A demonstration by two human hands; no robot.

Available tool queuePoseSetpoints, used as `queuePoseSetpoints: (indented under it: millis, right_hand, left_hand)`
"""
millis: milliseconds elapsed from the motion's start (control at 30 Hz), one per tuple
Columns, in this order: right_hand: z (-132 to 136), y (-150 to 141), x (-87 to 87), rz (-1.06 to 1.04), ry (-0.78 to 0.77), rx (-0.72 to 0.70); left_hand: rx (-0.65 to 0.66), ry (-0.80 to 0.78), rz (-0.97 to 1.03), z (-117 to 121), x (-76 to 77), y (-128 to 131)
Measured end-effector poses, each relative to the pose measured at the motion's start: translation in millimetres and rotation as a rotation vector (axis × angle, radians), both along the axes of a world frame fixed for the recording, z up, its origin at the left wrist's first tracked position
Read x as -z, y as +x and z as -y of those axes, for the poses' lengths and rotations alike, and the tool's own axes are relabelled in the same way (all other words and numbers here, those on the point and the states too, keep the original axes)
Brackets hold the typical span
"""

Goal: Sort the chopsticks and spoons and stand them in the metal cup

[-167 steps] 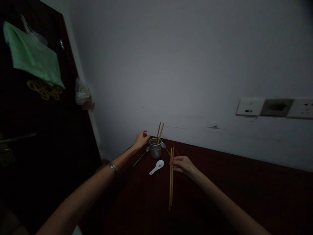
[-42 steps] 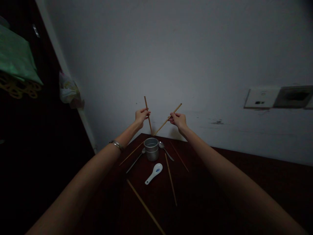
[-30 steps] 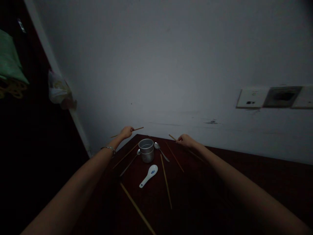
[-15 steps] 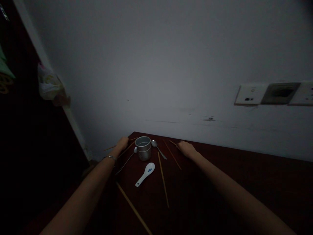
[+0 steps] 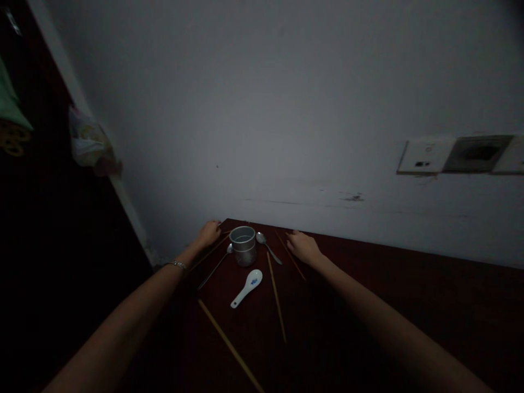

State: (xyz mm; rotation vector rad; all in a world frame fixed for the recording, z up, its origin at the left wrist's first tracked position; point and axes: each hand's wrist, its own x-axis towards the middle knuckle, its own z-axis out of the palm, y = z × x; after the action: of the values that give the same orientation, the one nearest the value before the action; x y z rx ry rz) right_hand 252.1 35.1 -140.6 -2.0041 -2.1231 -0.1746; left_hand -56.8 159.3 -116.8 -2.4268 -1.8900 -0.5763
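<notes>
Has left hand (image 5: 208, 233) just left of metal cup (image 5: 244, 250), right hand (image 5: 303, 248) beside reddish chopstick (image 5: 297, 267); cannot tell either's fingers as gripping or loose. Shows blue mark (image 5: 254, 282) on white spoon (image 5: 249, 287), too small to read.

A dark red table (image 5: 413, 278) bears a metal cup (image 5: 244, 252), white spoon (image 5: 249, 286), two metal spoons (image 5: 261, 238) and chopsticks (image 5: 277, 297).

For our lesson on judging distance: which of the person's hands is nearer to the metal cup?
Left: the left hand is close by the metal cup on its left; the right hand is farther off to its right, beyond a spoon.
</notes>
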Motion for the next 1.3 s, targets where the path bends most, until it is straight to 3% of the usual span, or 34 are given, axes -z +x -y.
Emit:
queuePoseSetpoints:
  millis: [100,200,433,567,800,1300]
  right_hand:
    - [-2.4,-19.5,-1.3,-0.111,-0.058,-0.071]
    - [-7.3,-36.9,4.3,-0.195,-0.139,-0.085]
    - [-7.8,-49.3,16.6,-0.172,-0.182,-0.024]
    - [0.6,-51.2,15.1,-0.159,-0.185,-0.014]
    - [18.8,-57.7,12.1,-0.134,-0.174,0.005]
    - [22.6,-62.8,17.4,-0.123,-0.131,0.024]
  left_hand:
    - [-0.028,0.113,-0.073,16.7,-11.8,-8.8]
    - [-0.002,0.068,-0.131,41.8,-17.5,-15.7]
    - [0.098,-0.199,-0.246,100.0,3.7,-16.4]
    - [0.087,-0.274,-0.282,113.5,15.2,-16.2]
    - [0.086,-0.327,-0.289,128.4,15.2,-28.4]
    - [0.006,-0.342,-0.409,207.1,12.6,-70.6]
